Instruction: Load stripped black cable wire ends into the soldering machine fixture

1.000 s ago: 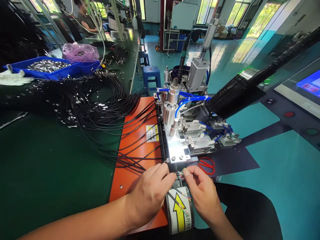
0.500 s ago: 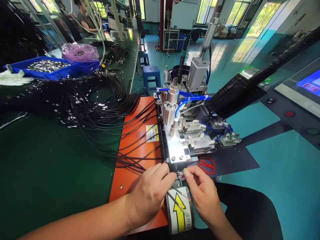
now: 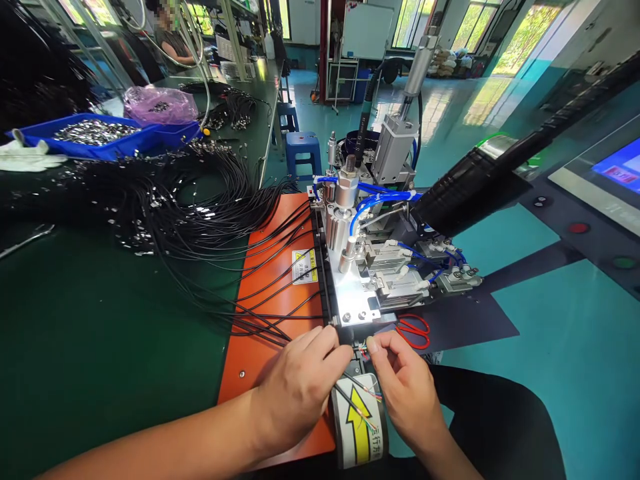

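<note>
My left hand (image 3: 307,373) is closed around black cables, whose stripped ends with thin coloured wires (image 3: 373,423) stick out below it over a yellow-arrow label (image 3: 358,445). My right hand (image 3: 403,377) pinches the fine coloured wires (image 3: 363,348) of a cable end between thumb and forefinger. Both hands meet at the front of a machine (image 3: 350,293) with metal cylinders and blue air tubes. More black cables (image 3: 270,323) run from the left across an orange plate (image 3: 250,400) toward the machine. The left fingertips partly hide the cable in the machine's front slot.
Red-handled scissors (image 3: 414,332) lie just beyond my right hand. A large bundle of black cables (image 3: 200,200) covers the green table at left, near a blue tray (image 3: 125,148) of small metal parts. A control panel (image 3: 580,207) stands at right. Another person (image 3: 173,43) sits far back.
</note>
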Action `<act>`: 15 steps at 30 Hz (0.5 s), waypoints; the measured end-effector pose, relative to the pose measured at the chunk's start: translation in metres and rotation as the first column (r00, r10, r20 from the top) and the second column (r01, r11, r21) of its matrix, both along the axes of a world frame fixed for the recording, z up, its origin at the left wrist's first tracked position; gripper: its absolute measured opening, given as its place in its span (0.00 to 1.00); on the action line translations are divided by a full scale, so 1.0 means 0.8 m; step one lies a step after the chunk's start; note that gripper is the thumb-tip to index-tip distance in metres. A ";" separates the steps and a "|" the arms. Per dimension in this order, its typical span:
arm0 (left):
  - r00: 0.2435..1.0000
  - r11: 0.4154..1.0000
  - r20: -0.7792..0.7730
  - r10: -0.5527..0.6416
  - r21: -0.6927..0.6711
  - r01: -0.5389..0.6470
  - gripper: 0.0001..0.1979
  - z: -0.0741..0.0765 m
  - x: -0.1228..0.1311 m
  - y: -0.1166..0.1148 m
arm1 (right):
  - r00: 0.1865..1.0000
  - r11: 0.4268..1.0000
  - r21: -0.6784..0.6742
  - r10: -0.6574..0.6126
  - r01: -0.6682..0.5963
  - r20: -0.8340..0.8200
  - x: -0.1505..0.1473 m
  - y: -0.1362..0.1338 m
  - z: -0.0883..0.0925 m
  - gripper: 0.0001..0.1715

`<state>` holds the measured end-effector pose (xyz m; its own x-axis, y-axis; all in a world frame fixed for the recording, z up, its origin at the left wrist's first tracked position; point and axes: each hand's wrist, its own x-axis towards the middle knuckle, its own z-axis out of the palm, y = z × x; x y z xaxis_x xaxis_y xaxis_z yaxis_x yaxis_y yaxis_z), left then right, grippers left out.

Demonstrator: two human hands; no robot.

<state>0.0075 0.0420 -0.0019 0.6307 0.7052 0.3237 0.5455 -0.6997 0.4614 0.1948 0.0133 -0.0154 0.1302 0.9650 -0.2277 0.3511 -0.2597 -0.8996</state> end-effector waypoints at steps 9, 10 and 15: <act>1.000 1.000 0.007 0.000 -0.006 0.000 0.08 0.001 -0.001 0.000 | 1.000 1.000 0.014 -0.008 0.008 0.004 0.000 -0.002 0.003 0.18; 1.000 1.000 0.008 -0.001 -0.008 0.002 0.08 0.000 -0.001 0.001 | 1.000 1.000 0.013 -0.011 0.011 -0.002 0.000 -0.002 0.003 0.18; 1.000 1.000 0.010 -0.001 -0.009 0.001 0.08 0.000 -0.001 0.000 | 1.000 1.000 -0.008 -0.017 0.017 -0.010 -0.002 -0.001 0.004 0.19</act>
<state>0.0070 0.0423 -0.0018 0.6281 0.7077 0.3235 0.5403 -0.6958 0.4732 0.1928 0.0126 -0.0119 0.1441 0.9608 -0.2367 0.3376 -0.2726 -0.9010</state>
